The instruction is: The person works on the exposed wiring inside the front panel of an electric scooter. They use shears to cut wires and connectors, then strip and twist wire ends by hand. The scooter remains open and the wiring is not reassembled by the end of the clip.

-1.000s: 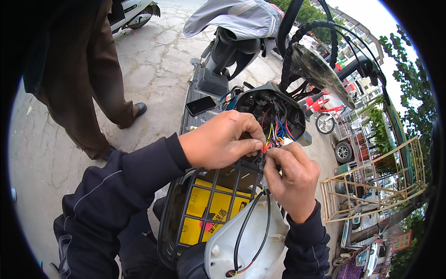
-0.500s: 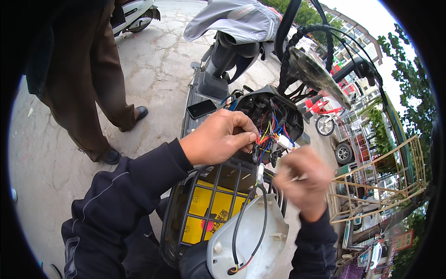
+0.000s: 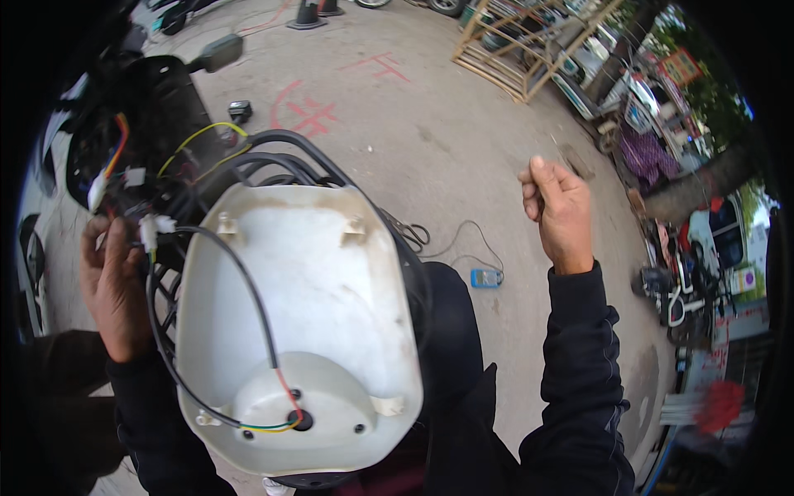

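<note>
My left hand (image 3: pixel 116 289) is at the left, fingers closed on wires beside white connectors (image 3: pixel 150 233) in the dark, opened scooter housing (image 3: pixel 99 161), where red, yellow and blue wires show. A white plastic cover (image 3: pixel 285 302) lies inner side up in front of me, over a black basket (image 3: pixel 294 153), with black cables running from a hole in it. Out to the right, away from the scooter, my right hand (image 3: pixel 558 215) is raised with thumb and fingertips together; whether anything small is between them I cannot make out.
A blue device (image 3: pixel 486 278) with a cable lies on the pavement (image 3: pixel 413 165). Dark traffic cones (image 3: pixel 306 18) and a wooden frame (image 3: pixel 521 58) stand ahead. Parked vehicles (image 3: pixel 686 264), clutter and tree trunks line the right. A scooter mirror (image 3: pixel 219 51) juts out at upper left.
The view has swung right and down, bringing the cover to the middle. My right hand has left the wires and moved out to the right; my left hand has stayed at the wires.
</note>
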A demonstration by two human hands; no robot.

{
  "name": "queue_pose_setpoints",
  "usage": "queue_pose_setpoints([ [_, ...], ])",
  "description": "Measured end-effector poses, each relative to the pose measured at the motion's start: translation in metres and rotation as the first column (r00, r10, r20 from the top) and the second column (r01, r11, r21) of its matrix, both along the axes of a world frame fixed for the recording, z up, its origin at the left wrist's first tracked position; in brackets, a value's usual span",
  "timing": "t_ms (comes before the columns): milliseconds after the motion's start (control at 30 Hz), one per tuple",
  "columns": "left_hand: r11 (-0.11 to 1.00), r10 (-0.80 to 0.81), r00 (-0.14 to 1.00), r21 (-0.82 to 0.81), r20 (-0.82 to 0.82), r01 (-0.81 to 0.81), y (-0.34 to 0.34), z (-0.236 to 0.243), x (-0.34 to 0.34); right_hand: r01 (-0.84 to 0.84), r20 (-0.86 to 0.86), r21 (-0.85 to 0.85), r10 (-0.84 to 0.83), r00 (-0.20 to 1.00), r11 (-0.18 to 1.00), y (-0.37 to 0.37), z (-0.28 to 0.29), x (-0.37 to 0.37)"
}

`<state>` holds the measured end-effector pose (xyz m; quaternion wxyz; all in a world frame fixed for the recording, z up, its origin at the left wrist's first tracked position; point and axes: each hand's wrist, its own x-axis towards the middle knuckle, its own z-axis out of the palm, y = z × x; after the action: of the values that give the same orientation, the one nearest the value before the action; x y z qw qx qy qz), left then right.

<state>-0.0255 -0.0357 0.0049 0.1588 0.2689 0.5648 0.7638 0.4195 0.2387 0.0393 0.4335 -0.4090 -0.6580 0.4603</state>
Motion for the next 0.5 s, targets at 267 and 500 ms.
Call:
queue_pose_setpoints([
  [267, 0.894, -0.151, 0.202, -0.221, -0.968, -0.390, -0.053, -0.027, -0.073, 0.318, 0.116, -0.496, -0.301, 0.946, 0.808, -0.006, -0.226, 0.153],
  [500, 0.644, -0.175, 0.235, -0.292, -0.956, -0.707, -0.097, -0.009, -0.073, 0.175, 0.232, -0.714, -0.008, 0.973, 0.678, 0.000, -0.418, 0.126],
])
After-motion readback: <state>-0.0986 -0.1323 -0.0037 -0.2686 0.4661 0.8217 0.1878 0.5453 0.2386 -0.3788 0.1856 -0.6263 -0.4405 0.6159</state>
